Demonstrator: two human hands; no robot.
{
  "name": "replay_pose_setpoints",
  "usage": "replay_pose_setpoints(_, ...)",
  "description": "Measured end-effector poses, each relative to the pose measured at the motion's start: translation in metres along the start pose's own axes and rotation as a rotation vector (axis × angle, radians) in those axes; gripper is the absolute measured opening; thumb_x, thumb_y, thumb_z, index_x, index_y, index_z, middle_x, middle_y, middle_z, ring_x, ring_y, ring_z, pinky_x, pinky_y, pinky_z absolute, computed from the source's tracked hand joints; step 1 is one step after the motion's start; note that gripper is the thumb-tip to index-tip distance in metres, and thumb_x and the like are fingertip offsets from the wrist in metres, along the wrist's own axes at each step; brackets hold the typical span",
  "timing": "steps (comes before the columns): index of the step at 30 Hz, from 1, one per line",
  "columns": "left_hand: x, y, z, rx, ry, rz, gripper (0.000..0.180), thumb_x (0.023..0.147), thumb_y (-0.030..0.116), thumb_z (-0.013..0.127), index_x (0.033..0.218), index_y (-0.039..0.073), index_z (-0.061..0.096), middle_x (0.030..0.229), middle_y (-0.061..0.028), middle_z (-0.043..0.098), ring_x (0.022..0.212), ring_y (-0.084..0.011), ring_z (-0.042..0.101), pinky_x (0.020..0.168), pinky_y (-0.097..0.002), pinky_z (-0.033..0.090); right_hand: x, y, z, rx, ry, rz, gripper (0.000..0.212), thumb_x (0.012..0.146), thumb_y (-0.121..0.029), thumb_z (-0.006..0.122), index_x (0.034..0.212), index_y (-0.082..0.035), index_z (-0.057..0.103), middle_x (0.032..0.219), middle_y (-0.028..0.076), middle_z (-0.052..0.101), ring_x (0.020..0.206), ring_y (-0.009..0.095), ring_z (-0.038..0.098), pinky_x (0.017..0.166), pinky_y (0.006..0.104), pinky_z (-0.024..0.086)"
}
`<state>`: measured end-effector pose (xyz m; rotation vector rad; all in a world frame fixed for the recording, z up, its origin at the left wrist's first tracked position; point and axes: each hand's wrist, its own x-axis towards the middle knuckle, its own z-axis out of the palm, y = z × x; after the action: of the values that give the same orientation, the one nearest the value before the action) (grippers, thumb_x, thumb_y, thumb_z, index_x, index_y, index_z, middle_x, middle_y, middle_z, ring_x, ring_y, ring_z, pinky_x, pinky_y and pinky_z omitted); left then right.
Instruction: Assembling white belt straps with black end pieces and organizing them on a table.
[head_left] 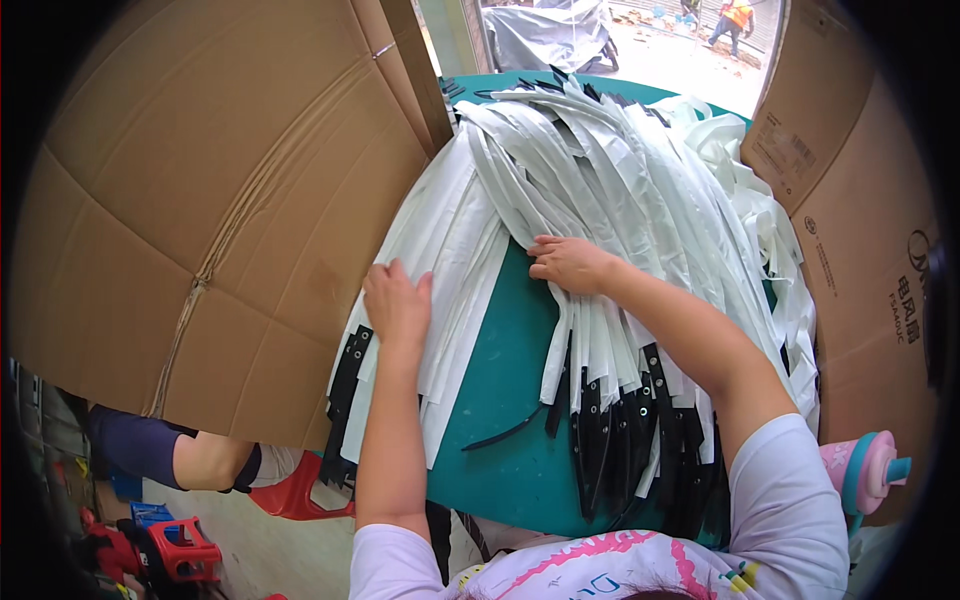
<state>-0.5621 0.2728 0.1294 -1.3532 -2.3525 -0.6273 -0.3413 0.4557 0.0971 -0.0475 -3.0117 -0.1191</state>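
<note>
Long white strips (620, 190) with black ends lie in a thick, overlapping pile on a green table (490, 380). Some black ends (592, 440) carry small round metal pieces and point toward me. On the left, a flatter group of white strips (455, 270) is laid side by side, its black end (345, 385) near my left forearm. My left hand (397, 303) rests on this group, fingers extended and thumb apart. My right hand (575, 266) reaches across to the inner edge of the larger pile, fingers stretched out and touching the strips.
Large cardboard sheets stand at the left (230, 200) and right (860, 240). A pink bottle (860, 465) with a teal band is at the lower right. Red plastic stools (300, 490) and another person's leg (210, 460) show at the lower left. Outside the opening, a person wears an orange vest (738, 17).
</note>
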Motion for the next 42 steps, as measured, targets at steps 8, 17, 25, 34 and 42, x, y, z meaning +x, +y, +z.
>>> replay_pose_setpoints(8, 0.014, -0.004, -0.007, 0.006, -0.200, -0.116, 0.028, 0.075, 0.022, 0.067, 0.094, 0.003, 0.058, 0.093, -0.0165, 0.062, 0.090, -0.0350, 0.059, 0.076, -0.0464, 0.046, 0.001, -0.008, 0.000, 0.275, 0.119, 0.374, 0.033, 0.081, -0.024, 0.056, 0.108, -0.007, 0.058, 0.090, 0.012, 0.066, 0.099, 0.031, 0.057, 0.096, 0.0348, 0.040)
replay_pose_setpoints(17, -0.046, 0.106, 0.031, -0.452, -0.643, 0.235, 0.027, 0.083, 0.025, 0.061, 0.096, 0.001, 0.056, 0.097, -0.0184, 0.061, 0.090, -0.0374, 0.060, 0.077, -0.0457, 0.048, 0.021, -0.009, 0.044, 0.291, 0.365, 0.876, 0.061, 0.081, -0.017, 0.049, 0.139, -0.014, 0.032, 0.087, 0.016, 0.066, 0.102, 0.038, 0.057, 0.094, 0.0406, 0.042)
replay_pose_setpoints(25, 0.013, -0.004, -0.001, 0.056, -0.231, -0.178, 0.041, 0.074, 0.027, 0.070, 0.104, 0.002, 0.057, 0.105, -0.0151, 0.060, 0.104, -0.0335, 0.053, 0.089, -0.0448, 0.041, 0.003, 0.001, 0.040, 0.203, 0.276, 0.488, 0.060, 0.074, 0.000, 0.053, 0.130, -0.019, 0.044, 0.073, 0.012, 0.060, 0.087, 0.030, 0.059, 0.099, 0.0372, 0.037)
replay_pose_setpoints(34, -0.046, 0.086, 0.043, -0.329, -0.410, 0.050, 0.012, 0.084, 0.009, 0.048, 0.095, 0.004, 0.048, 0.090, -0.0193, 0.061, 0.075, -0.0410, 0.062, 0.068, -0.0519, 0.048, 0.015, -0.034, 0.018, -0.233, 0.302, 0.439, 0.063, 0.079, -0.001, 0.049, 0.133, -0.032, 0.042, 0.148, 0.005, 0.022, 0.139, 0.028, 0.014, 0.110, 0.0460, 0.024)
replay_pose_setpoints(42, -0.026, 0.029, 0.003, -0.237, 0.091, 0.124, 0.034, 0.074, 0.025, 0.071, 0.097, 0.003, 0.060, 0.099, -0.0160, 0.057, 0.095, -0.0309, 0.054, 0.078, -0.0405, 0.046, 0.014, -0.012, 0.017, -0.199, 0.124, 0.045, 0.017, 0.080, -0.012, 0.051, 0.091, -0.007, 0.063, 0.111, 0.006, 0.062, 0.123, 0.021, 0.045, 0.111, 0.0344, 0.026)
